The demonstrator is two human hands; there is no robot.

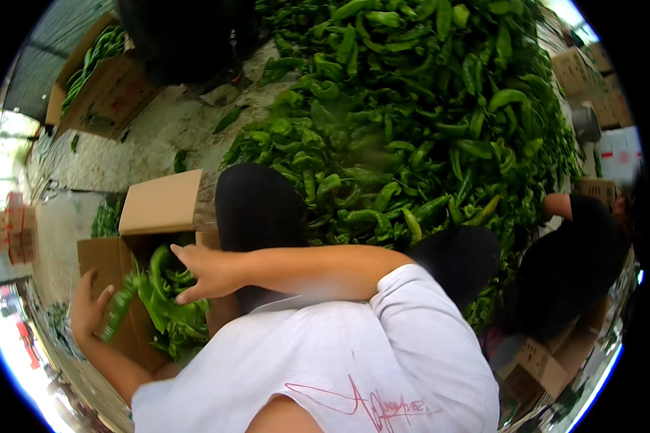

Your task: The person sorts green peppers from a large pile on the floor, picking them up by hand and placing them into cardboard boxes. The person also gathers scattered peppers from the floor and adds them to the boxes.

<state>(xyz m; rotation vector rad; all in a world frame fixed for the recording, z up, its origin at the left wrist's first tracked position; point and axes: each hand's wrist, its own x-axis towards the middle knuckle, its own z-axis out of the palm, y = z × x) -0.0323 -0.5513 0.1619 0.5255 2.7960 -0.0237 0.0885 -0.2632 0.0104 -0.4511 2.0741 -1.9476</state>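
At the lower left stands an open cardboard box (101,263) with long green peppers (167,292) inside. My right hand (208,272) reaches across my body over these peppers, thumb and forefinger spread apart; its other fingers are partly hidden. On the box's left side is my left hand (88,310), its fingers and thumb apart. Beside that thumb a single green pepper (120,310) slants, blurred; whether it touches the hand cannot be made out. A large heap of green peppers (412,137) spreads in front of my knees.
Another cardboard box (112,94) full of peppers stands far left, near a dark-clothed person (188,36). A second person in dark clothing (567,267) is at the right, by an open box (534,372). Stacked cartons (592,83) stand far right. Loose peppers (230,119) lie on the floor.
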